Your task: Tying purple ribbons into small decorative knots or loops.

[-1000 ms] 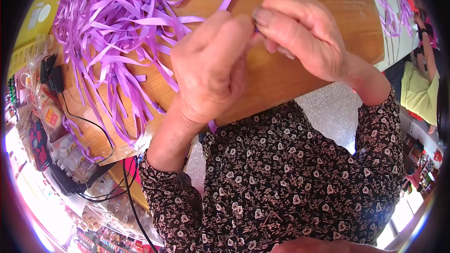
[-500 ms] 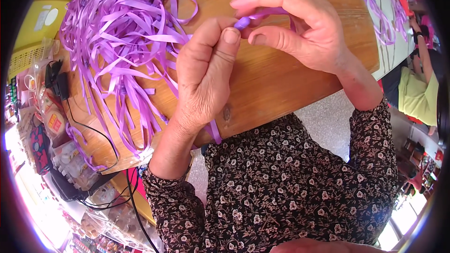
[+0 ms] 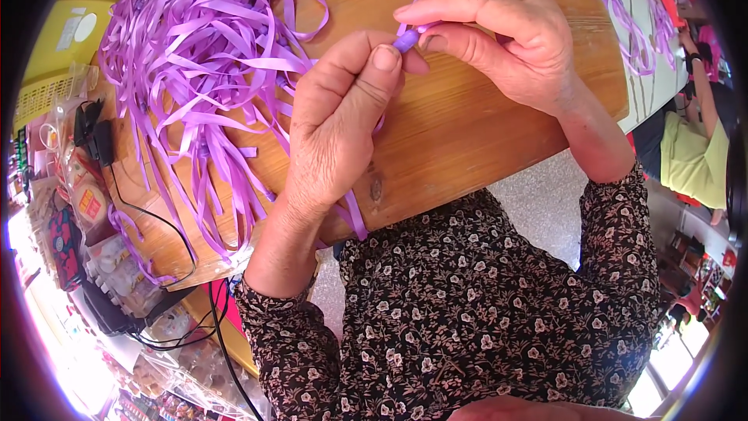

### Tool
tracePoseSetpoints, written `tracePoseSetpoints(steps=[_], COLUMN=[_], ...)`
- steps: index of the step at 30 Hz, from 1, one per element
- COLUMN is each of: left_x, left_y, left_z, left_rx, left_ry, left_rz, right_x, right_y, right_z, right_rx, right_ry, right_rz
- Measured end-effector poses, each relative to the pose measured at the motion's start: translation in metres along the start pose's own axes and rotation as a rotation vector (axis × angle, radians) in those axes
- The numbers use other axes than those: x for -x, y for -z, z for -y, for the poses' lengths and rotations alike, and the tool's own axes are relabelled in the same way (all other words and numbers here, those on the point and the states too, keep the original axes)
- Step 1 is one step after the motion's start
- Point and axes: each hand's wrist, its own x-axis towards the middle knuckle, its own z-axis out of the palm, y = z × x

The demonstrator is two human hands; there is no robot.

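Purple ribbons (image 3: 210, 70) on wooden table (image 3: 467, 140)

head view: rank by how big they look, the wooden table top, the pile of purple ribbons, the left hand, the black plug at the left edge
1. wooden table top, largest
2. pile of purple ribbons
3. left hand, though it sits nearer the camera, so it looks bigger than it is
4. black plug, smallest

Small clear plastic packets (image 3: 78, 187) lie stacked at the left edge of the wooden table, one bearing an orange and yellow square label (image 3: 92, 204). Further up on the left, a pale round sticker (image 3: 84, 27) sits on the yellow crate (image 3: 54, 47). More clear wrapped packages (image 3: 117, 265) crowd below the table's left corner, their contents too blurred to tell
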Motion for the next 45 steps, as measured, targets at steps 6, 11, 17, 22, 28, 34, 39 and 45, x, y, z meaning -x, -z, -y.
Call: tracePoseSetpoints(steps=[6,11,17,22,28,34,39,45], left_x=[0.001,0.001,0.002,0.000,0.002,0.001,-0.006,-0.005], left_y=[0.003,0.007,0.003,0.001,-0.006,-0.005,-0.004,0.002], left_z=[0.002,0.004,0.004,0.016,0.017,0.018,0.011,0.011], left_rx=[0.185,0.222,0.019,-0.382,-0.807,-0.938,-0.766,-0.335], left_ry=[0.094,0.074,-0.030,-0.211,-0.587,-0.588,-0.603,-0.461], left_rz=[0.049,0.091,0.023,-0.079,-0.040,-0.043,-0.186,-0.370], right_x=[-0.029,-0.031,-0.038,-0.027,-0.023,-0.017,-0.019,-0.011], right_y=[0.004,0.006,0.011,0.016,0.019,0.015,0.058,0.165], right_z=[0.046,0.046,0.050,0.054,0.074,0.073,0.057,0.046], right_rx=[-0.147,-0.176,-0.207,-0.237,-0.423,-0.576,-0.517,0.018], right_ry=[-0.843,-0.867,-0.871,-0.819,-1.108,-1.248,-1.374,-1.237], right_rz=[0.177,0.245,0.258,0.222,0.137,0.025,-0.309,-0.690])
